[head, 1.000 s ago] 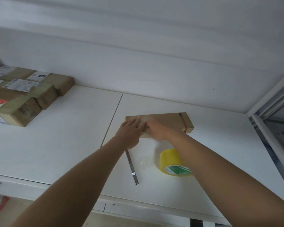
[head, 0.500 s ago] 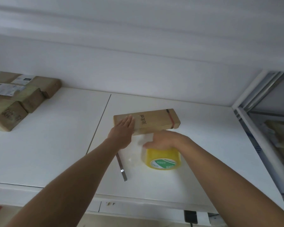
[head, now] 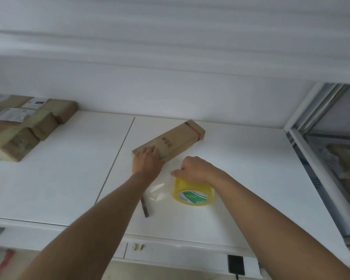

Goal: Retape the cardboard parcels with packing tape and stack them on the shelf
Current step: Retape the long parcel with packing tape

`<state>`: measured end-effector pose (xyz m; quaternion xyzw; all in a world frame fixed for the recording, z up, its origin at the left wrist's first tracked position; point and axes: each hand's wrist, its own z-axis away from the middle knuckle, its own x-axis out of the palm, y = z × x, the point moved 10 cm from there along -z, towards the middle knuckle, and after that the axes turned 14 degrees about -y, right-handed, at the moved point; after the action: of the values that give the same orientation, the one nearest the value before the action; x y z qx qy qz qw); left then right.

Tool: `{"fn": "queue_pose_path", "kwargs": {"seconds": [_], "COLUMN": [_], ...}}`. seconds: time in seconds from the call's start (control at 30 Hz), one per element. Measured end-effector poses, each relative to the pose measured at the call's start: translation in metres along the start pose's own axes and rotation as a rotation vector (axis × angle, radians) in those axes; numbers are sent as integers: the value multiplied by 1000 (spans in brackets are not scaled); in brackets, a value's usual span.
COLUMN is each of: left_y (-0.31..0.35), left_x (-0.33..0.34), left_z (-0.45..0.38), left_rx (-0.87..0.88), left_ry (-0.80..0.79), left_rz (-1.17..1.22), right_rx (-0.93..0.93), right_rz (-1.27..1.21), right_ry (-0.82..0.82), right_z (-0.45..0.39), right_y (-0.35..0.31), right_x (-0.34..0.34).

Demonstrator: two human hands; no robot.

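Now the left hand [head: 148, 161] is resting flat, fingers straight, on the near end of a long cardboard parcel [head: 171, 141] lying diagonally on the white table [head: 240, 178]. Just beside it, the right hand [head: 194, 169] is curling its fingers over the yellow packing tape roll [head: 193, 194], with a clear strip trailing left. More taped parcels [head: 18, 126] are sitting stacked far left.

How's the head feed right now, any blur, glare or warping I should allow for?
Head view: soft, even light with faint shadows; the wall above is smeared into streaks; wide-angle bending at the right-hand frame; the long parcel and yellow tape roll read clearly; pulled clear tape glints slightly.
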<state>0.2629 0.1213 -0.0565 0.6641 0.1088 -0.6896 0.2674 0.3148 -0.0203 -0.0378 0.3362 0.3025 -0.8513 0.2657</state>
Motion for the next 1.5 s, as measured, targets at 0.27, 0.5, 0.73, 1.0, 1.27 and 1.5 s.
{"fn": "queue_pose_path", "kwargs": {"seconds": [0.27,0.5,0.73,1.0,1.27,1.5], "left_y": [-2,5,22,39,-30,-37], "left_x": [26,21,20,26,-3,48], "left_z": [-5,4,7,10,66,107], "left_rx": [134,-175,-122,79,-254,-252], "left_ry": [-208,-122,-148,-290,37,-199], "left_rz": [-89,-92,-8,76,646,250], "right_rx": [-61,-73,-140,-195,-224,-245], "right_rz": [-165,-120,-169,-198,-212,-273], "right_ry": [42,-13,-3,-7,2,25], "right_z": [6,7,6,8,8,8], "right_y": [2,12,8,6,8,12], "right_x": [-3,7,4,3,4,5]}}
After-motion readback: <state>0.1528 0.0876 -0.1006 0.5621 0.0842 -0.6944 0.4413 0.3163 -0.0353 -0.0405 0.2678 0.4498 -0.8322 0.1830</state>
